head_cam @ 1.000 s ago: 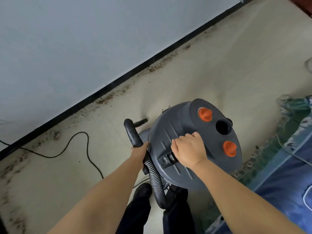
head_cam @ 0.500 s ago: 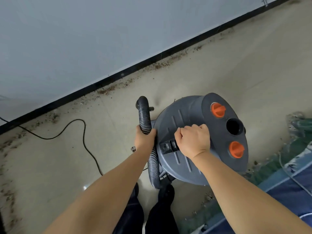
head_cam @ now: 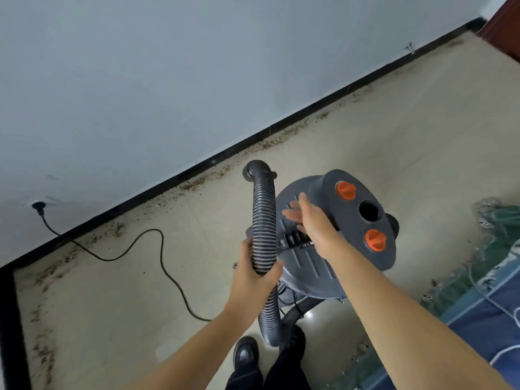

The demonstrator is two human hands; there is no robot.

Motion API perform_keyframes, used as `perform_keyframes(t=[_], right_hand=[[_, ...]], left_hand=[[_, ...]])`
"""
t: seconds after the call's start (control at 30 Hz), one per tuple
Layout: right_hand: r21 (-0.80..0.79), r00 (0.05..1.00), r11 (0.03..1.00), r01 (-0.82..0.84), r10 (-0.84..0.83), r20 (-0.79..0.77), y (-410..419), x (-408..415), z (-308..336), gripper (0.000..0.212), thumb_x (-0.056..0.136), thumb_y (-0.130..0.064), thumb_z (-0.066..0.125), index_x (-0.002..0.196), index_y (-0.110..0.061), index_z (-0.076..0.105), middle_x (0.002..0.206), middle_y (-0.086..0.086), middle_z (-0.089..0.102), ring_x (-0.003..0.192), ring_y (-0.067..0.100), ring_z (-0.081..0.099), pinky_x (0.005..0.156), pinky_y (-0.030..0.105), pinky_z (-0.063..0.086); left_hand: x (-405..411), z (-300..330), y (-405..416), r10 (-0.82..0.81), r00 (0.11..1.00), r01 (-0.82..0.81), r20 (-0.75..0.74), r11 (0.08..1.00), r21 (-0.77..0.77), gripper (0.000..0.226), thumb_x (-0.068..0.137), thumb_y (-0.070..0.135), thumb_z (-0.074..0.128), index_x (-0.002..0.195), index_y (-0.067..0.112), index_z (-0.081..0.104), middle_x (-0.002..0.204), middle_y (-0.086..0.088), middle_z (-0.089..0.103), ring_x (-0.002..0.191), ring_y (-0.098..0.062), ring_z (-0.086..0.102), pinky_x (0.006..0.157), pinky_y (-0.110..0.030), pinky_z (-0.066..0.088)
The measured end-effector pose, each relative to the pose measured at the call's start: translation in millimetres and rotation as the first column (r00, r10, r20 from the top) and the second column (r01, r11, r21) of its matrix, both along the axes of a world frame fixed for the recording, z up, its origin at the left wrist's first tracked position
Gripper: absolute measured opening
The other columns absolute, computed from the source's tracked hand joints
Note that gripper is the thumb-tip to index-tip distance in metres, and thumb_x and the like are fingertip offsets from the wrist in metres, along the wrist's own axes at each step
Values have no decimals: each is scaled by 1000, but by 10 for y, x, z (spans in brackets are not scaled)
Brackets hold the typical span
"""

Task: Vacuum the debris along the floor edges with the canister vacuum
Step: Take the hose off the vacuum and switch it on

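A grey canister vacuum (head_cam: 334,243) stands on a pale floor, seen from above, its round lid carrying two orange knobs (head_cam: 345,190) with a dark round opening between them. A ribbed grey hose (head_cam: 264,220) arches up on the vacuum's left side, ending in a smooth curved elbow at the top, and loops down below the canister. Brown debris (head_cam: 194,184) lies scattered in a thin line along the black baseboard where floor meets wall.
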State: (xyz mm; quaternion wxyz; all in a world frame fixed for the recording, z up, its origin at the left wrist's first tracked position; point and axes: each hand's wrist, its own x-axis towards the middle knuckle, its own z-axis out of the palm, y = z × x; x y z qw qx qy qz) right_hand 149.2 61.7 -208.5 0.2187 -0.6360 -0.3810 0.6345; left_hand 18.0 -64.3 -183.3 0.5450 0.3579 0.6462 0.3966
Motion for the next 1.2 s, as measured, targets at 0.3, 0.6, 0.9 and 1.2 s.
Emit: perform_keyframes(t=[0.3,0.6,0.9,1.2], right_hand=[[-79,955,996,52,-73,-287,-737,-209,1013,24,91,-32,65,94,-10,54,59,1,60,48,17,57,48,27,49],[49,907,991,-125,134,-400,-1793,229,1315,34,82,-33,68,107,-15,55,71,6,60,56,20,57,58,32,51],[-130,811,801,-584,570,-130,-1621,838,1282,29,92,-34,65,119,-39,55,123,-7,63,114,10,60,96,32,49],[37,398,518,-855,608,687,-397,1361,530,44,101,-27,46,144,-17,43,141,9,48,126,27,47,103,40,39]], left_hand=[[-92,499,-489,-526,851,524,15,845,-107,46,87,48,59,128,31,49,121,14,62,111,-1,58,104,-33,43],[-140,876,253,394,244,-62,886,918,-392,82,87,62,50,132,-6,39,123,-22,60,109,-33,62,101,-45,45],[386,951,352,321,411,-49,853,942,-331,49,80,59,61,84,11,50,62,1,51,50,-13,50,52,-24,49],[739,666,241,417,546,-188,726,906,-380,47,79,56,59,76,9,54,62,-3,48,50,-14,48,50,-23,49]])
